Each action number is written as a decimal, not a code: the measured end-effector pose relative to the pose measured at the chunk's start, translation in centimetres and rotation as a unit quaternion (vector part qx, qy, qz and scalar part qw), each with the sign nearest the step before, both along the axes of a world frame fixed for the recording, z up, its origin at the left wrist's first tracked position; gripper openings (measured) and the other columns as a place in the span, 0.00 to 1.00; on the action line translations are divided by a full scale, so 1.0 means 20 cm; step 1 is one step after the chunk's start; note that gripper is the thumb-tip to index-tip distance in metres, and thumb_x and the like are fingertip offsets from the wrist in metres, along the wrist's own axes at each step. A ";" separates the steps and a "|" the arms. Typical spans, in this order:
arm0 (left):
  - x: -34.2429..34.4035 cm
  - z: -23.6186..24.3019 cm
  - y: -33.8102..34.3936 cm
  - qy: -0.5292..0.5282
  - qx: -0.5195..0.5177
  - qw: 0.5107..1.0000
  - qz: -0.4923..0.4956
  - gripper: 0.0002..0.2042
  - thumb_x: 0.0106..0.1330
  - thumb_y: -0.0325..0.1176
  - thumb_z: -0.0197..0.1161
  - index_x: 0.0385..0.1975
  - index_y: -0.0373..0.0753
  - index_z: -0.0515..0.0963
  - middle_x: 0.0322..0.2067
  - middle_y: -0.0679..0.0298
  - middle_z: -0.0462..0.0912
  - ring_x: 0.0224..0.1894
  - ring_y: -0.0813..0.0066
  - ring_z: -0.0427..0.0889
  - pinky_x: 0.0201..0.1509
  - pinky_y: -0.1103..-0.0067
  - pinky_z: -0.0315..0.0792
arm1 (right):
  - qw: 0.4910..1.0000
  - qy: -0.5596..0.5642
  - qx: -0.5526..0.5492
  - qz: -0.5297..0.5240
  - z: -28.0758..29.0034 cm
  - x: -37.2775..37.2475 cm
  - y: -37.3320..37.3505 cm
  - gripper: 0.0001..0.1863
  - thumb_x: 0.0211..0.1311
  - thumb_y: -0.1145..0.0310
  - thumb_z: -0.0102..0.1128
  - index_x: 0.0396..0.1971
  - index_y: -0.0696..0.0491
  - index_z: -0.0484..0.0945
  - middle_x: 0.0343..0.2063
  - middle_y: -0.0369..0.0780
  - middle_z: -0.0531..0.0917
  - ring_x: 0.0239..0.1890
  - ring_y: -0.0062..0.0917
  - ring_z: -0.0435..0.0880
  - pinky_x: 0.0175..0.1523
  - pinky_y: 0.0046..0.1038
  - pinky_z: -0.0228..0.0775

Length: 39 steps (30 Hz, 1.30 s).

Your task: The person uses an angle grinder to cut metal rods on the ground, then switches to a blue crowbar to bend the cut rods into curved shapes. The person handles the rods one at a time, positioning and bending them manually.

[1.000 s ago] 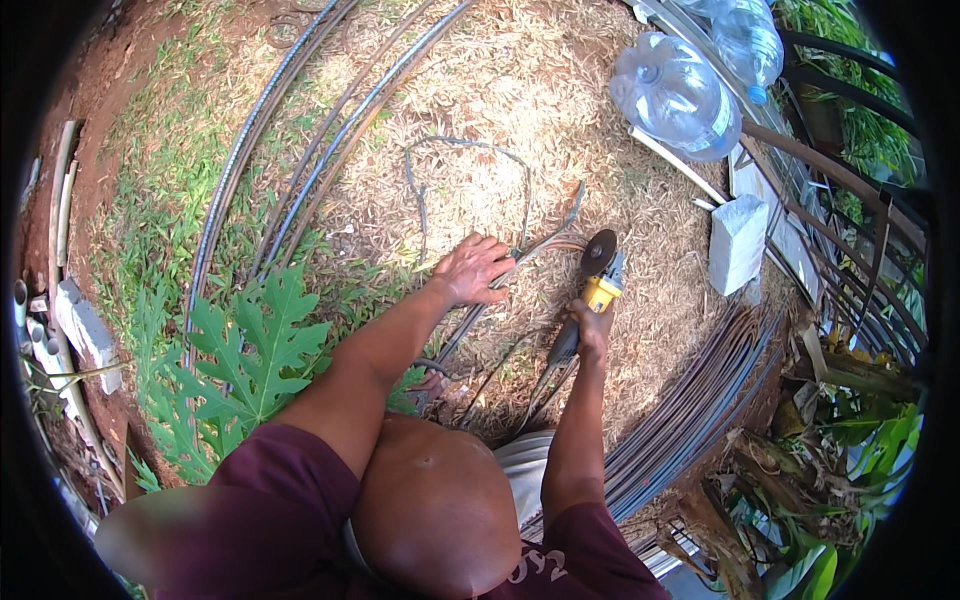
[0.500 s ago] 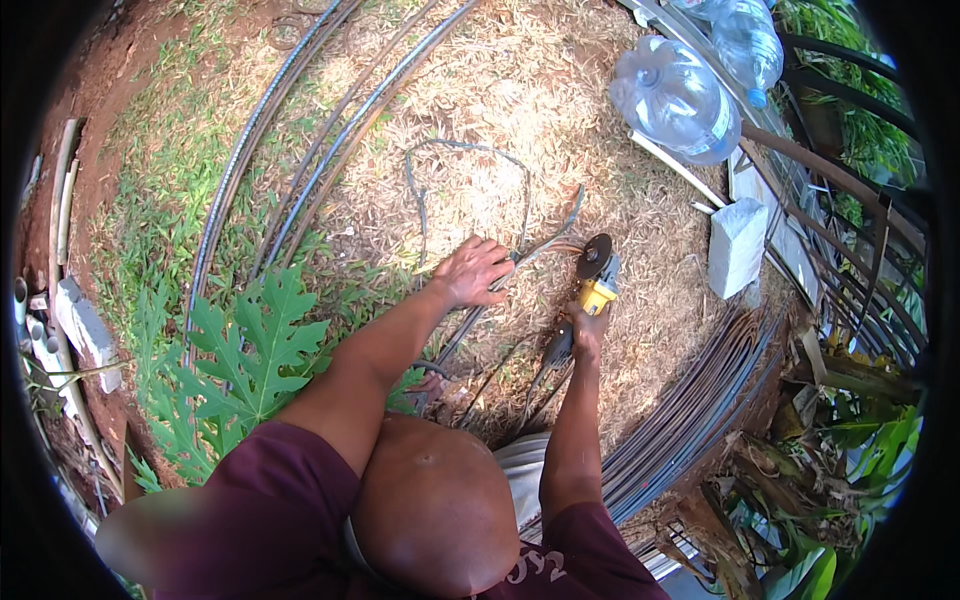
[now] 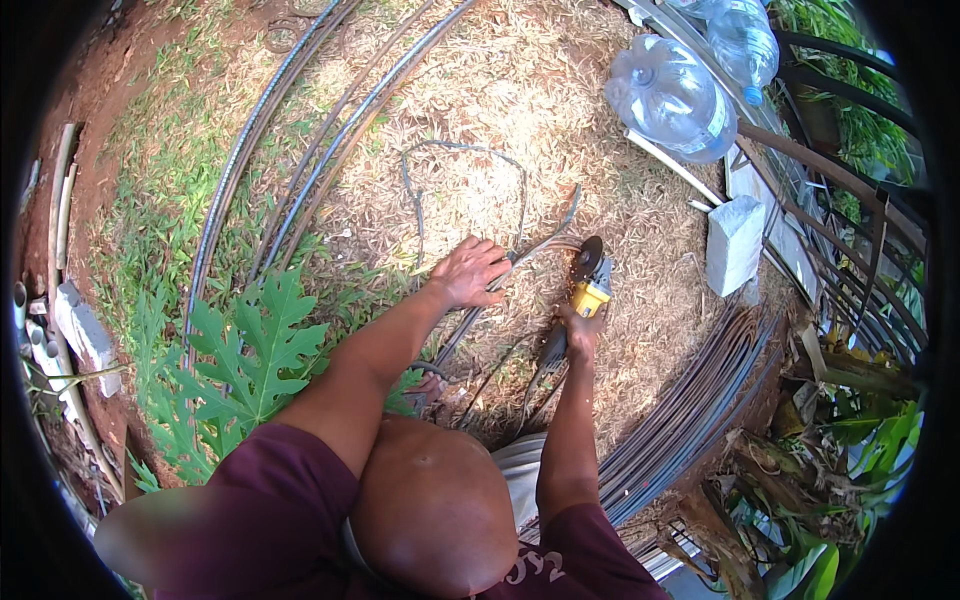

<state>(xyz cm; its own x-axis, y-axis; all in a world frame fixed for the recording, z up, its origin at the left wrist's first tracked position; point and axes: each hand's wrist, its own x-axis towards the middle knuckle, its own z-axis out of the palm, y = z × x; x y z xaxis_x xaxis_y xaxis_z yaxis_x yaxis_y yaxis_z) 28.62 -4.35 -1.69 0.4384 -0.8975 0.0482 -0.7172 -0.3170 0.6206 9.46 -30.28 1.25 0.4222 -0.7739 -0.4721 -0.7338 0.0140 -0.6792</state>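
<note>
My right hand [image 3: 582, 328] is closed around a yellow-and-black angle grinder [image 3: 591, 297]. Its dark disc [image 3: 590, 257] meets the ends of thin brown steel rods [image 3: 563, 243], and orange sparks show beside it. To the left, my left hand [image 3: 470, 272] presses down on several dark steel bars [image 3: 468, 318], its fingers bent over them; the fingertips' undersides are hidden. One grey bar [image 3: 560, 220] runs on from my left hand toward the upper right. Beyond that hand, a bent rectangular loop of thin rod [image 3: 465, 143] lies on the dry grass.
Long steel bars [image 3: 345, 135] curve along the upper left. A large bundle of bars [image 3: 690, 400] lies at right. Clear plastic bottles [image 3: 672, 95] and a white block [image 3: 735, 245] stand at upper right. A broad-leaved plant [image 3: 255, 345] grows beside my left arm.
Orange sparks now show at the grinder's disc. The grinder and my right hand have shifted slightly left. My left hand stays on the bars.
</note>
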 end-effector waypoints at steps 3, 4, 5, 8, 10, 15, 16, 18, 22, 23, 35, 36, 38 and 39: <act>0.00 0.00 0.00 -0.001 -0.010 1.000 0.004 0.25 0.66 0.59 0.58 0.48 0.43 0.78 0.47 0.61 0.77 0.56 0.64 0.73 0.63 0.65 0.65 | 1.000 0.020 0.019 -0.014 -0.01 -0.04 0.03 0.33 0.46 0.76 0.74 0.57 0.58 0.76 0.38 0.38 0.84 0.31 0.25 0.81 0.37 0.29 0.76; 0.00 0.00 0.00 -0.018 -0.015 1.000 0.013 0.25 0.66 0.59 0.58 0.48 0.43 0.78 0.47 0.61 0.77 0.56 0.64 0.73 0.63 0.65 0.65 | 0.999 0.031 0.013 -0.013 -0.01 -0.06 0.05 0.33 0.46 0.76 0.75 0.57 0.58 0.76 0.38 0.38 0.84 0.31 0.25 0.81 0.37 0.29 0.76; 0.00 0.00 0.00 -0.026 -0.015 0.999 0.017 0.25 0.66 0.59 0.58 0.48 0.43 0.78 0.47 0.61 0.77 0.56 0.64 0.73 0.64 0.65 0.65 | 0.998 0.057 0.009 -0.022 -0.01 -0.07 0.07 0.32 0.46 0.76 0.75 0.56 0.58 0.76 0.38 0.38 0.84 0.31 0.25 0.81 0.37 0.29 0.76; -0.01 -0.01 0.00 -0.020 -0.006 1.000 0.018 0.26 0.66 0.60 0.58 0.50 0.43 0.78 0.47 0.60 0.76 0.56 0.64 0.73 0.65 0.64 0.64 | 0.999 -0.008 0.023 -0.042 0.01 -0.09 0.10 0.31 0.47 0.76 0.74 0.55 0.58 0.76 0.38 0.38 0.84 0.32 0.26 0.82 0.37 0.30 0.76; -0.01 -0.01 -0.01 -0.005 0.006 1.000 0.009 0.27 0.66 0.60 0.58 0.51 0.43 0.78 0.48 0.60 0.76 0.57 0.64 0.73 0.66 0.64 0.64 | 0.997 -0.028 0.029 -0.065 0.03 -0.09 0.11 0.31 0.47 0.76 0.74 0.55 0.59 0.76 0.38 0.38 0.84 0.33 0.26 0.82 0.37 0.31 0.76; -0.01 0.01 -0.01 0.017 0.039 0.999 -0.004 0.27 0.66 0.60 0.58 0.53 0.44 0.77 0.50 0.60 0.76 0.58 0.65 0.72 0.67 0.63 0.63 | 0.996 -0.027 0.044 -0.068 0.09 0.01 0.06 0.30 0.49 0.79 0.73 0.55 0.60 0.76 0.38 0.39 0.84 0.33 0.26 0.82 0.37 0.31 0.77; -0.01 0.01 -0.01 0.006 0.028 1.000 0.001 0.27 0.66 0.60 0.58 0.53 0.44 0.77 0.50 0.60 0.76 0.58 0.65 0.72 0.66 0.63 0.63 | 0.996 -0.024 0.051 -0.068 0.10 0.03 0.05 0.29 0.50 0.79 0.73 0.55 0.60 0.75 0.38 0.40 0.84 0.32 0.27 0.83 0.37 0.30 0.79; 0.00 0.02 0.00 -0.003 0.029 1.000 0.004 0.27 0.66 0.60 0.58 0.53 0.44 0.77 0.49 0.60 0.76 0.58 0.65 0.72 0.66 0.63 0.63 | 0.996 -0.021 0.048 -0.073 0.11 0.06 0.04 0.28 0.51 0.79 0.73 0.55 0.60 0.75 0.37 0.40 0.84 0.31 0.27 0.84 0.36 0.30 0.80; 0.01 0.05 0.00 0.013 0.049 0.999 -0.012 0.26 0.67 0.59 0.58 0.53 0.44 0.77 0.49 0.60 0.76 0.57 0.65 0.72 0.66 0.64 0.64 | 0.995 -0.028 0.073 -0.069 0.13 0.09 0.03 0.24 0.56 0.77 0.70 0.53 0.58 0.74 0.35 0.40 0.84 0.29 0.29 0.84 0.34 0.31 0.79; 0.01 0.05 -0.01 0.018 0.057 0.998 -0.016 0.26 0.67 0.59 0.58 0.53 0.44 0.77 0.49 0.60 0.76 0.58 0.65 0.72 0.66 0.64 0.64 | 0.995 -0.035 0.078 -0.059 0.14 0.09 0.03 0.24 0.56 0.77 0.70 0.53 0.58 0.74 0.35 0.40 0.84 0.29 0.29 0.84 0.33 0.31 0.79; 0.01 0.03 0.00 0.011 0.012 1.000 0.000 0.24 0.67 0.58 0.59 0.49 0.43 0.79 0.49 0.60 0.77 0.58 0.65 0.73 0.65 0.65 0.65 | 0.995 -0.062 0.061 -0.038 0.00 0.03 -0.06 0.26 0.52 0.77 0.73 0.53 0.57 0.75 0.37 0.38 0.83 0.32 0.26 0.83 0.37 0.31 0.78; 0.01 0.02 0.00 0.016 0.014 1.000 0.000 0.24 0.67 0.58 0.59 0.49 0.43 0.79 0.49 0.60 0.77 0.58 0.65 0.73 0.65 0.65 0.65 | 0.995 -0.070 0.062 -0.043 -0.02 0.03 -0.07 0.25 0.55 0.78 0.71 0.53 0.56 0.74 0.37 0.39 0.83 0.30 0.27 0.83 0.35 0.31 0.79; 0.00 0.02 0.00 0.006 0.004 1.000 0.005 0.24 0.67 0.58 0.60 0.49 0.43 0.79 0.49 0.60 0.77 0.58 0.65 0.73 0.65 0.65 0.64 | 0.997 -0.058 0.044 -0.036 -0.04 0.03 -0.09 0.23 0.57 0.78 0.70 0.53 0.55 0.73 0.35 0.39 0.82 0.28 0.28 0.83 0.33 0.31 0.79; 0.00 0.02 0.00 0.012 0.008 1.000 0.003 0.24 0.67 0.58 0.60 0.49 0.43 0.79 0.49 0.60 0.77 0.58 0.65 0.73 0.65 0.65 0.64 | 0.999 -0.039 0.024 -0.027 -0.05 0.03 -0.10 0.23 0.57 0.78 0.70 0.52 0.55 0.73 0.35 0.39 0.82 0.27 0.27 0.83 0.32 0.31 0.79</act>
<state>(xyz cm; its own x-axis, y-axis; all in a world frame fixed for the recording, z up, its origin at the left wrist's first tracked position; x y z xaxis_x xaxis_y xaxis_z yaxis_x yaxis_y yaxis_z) 28.67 -4.31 -1.37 0.4446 -0.8954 0.0226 -0.6998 -0.3315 0.6328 10.10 -32.30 0.34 0.4170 -0.7738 -0.4767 -0.6761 0.0864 -0.7317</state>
